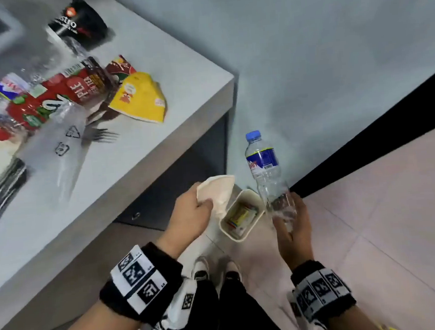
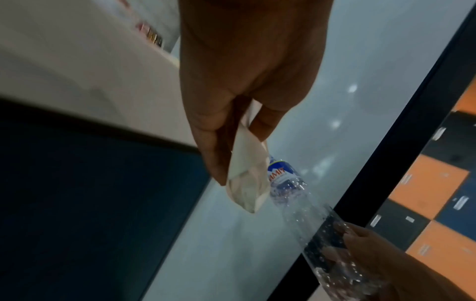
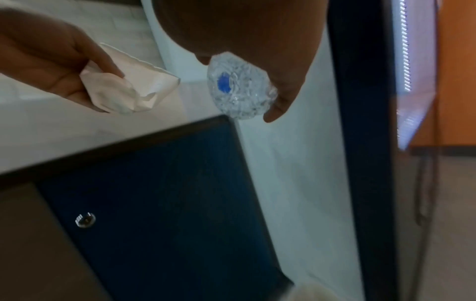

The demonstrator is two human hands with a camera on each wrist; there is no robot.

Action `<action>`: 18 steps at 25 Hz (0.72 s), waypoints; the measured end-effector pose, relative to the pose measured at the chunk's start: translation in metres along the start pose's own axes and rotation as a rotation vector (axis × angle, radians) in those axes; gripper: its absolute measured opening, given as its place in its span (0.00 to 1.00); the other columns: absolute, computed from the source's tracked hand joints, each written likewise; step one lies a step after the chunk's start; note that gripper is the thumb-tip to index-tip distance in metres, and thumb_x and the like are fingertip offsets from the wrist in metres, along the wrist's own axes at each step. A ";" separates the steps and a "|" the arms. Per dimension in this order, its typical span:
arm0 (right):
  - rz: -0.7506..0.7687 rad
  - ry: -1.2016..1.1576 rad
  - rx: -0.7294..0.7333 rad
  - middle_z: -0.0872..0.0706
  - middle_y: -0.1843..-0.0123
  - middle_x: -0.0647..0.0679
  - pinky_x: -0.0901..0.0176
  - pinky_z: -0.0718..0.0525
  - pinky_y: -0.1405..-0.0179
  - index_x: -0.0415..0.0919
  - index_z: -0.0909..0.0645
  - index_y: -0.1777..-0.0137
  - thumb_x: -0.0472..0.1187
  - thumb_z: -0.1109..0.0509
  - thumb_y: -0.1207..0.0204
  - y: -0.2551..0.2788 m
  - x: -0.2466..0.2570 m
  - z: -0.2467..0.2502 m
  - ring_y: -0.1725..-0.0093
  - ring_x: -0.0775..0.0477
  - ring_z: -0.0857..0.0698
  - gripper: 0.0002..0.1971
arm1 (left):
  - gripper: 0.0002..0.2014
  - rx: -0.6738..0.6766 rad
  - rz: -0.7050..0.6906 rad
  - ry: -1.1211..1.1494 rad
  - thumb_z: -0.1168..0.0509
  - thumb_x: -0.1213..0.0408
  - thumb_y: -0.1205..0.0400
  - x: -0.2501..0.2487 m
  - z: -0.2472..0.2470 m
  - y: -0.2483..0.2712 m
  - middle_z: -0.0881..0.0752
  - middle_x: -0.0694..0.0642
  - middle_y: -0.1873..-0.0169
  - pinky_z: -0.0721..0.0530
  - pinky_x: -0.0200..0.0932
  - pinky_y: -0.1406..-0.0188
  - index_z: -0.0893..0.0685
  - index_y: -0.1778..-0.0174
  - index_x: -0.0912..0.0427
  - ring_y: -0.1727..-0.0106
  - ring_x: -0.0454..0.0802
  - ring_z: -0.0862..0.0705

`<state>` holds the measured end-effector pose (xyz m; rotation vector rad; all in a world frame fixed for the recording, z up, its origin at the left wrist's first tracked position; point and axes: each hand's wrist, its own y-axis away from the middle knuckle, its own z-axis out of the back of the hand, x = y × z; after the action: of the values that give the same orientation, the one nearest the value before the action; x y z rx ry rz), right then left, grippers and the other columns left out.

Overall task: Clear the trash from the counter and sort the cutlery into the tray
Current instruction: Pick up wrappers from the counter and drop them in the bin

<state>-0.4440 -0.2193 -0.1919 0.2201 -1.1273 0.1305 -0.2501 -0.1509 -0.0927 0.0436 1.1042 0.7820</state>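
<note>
Left hand (image 1: 189,214) pinching napkin (image 1: 217,191), head view alone shows bin (image 1: 241,215)

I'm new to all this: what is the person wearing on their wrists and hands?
The hands are bare. Each wrist carries a fuzzy black band with a white strap of square black-and-white code markers: left wristband, right wristband. A thin black cable hangs under the left one.

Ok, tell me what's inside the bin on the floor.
The bin holds a small yellow-and-white packet, by the look of it. The napkin in the left hand covers its near corner.
</note>
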 end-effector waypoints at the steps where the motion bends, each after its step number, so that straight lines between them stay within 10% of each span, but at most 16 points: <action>1: -0.092 -0.016 0.010 0.23 0.33 0.36 0.39 0.17 0.42 0.36 0.34 0.26 0.55 0.37 0.37 0.005 -0.017 -0.001 0.42 0.35 0.19 0.39 | 0.17 0.030 0.060 -0.030 0.41 0.73 0.21 0.013 -0.014 -0.007 0.16 0.58 0.49 0.26 0.35 0.54 0.21 0.36 0.65 0.42 0.57 0.18; 8: -0.705 0.003 -0.007 0.17 0.37 0.35 0.50 0.20 0.41 0.43 0.32 0.28 0.51 0.38 0.36 0.014 -0.126 -0.048 0.40 0.34 0.17 0.33 | 0.21 0.257 0.257 -0.275 0.42 0.73 0.24 0.119 -0.103 -0.082 0.17 0.67 0.37 0.21 0.50 0.37 0.23 0.33 0.65 0.35 0.64 0.19; 18: -0.707 0.068 0.182 0.22 0.33 0.34 0.46 0.22 0.33 0.41 0.36 0.25 0.47 0.33 0.35 -0.028 -0.289 -0.164 0.34 0.33 0.22 0.36 | 0.20 0.373 0.334 -0.412 0.45 0.73 0.21 0.277 -0.236 -0.199 0.19 0.69 0.34 0.24 0.49 0.35 0.26 0.32 0.68 0.33 0.65 0.21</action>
<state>-0.4167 -0.2048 -0.5242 0.7555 -0.9146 -0.3871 -0.2732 -0.2157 -0.5022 0.6892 0.8420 0.8067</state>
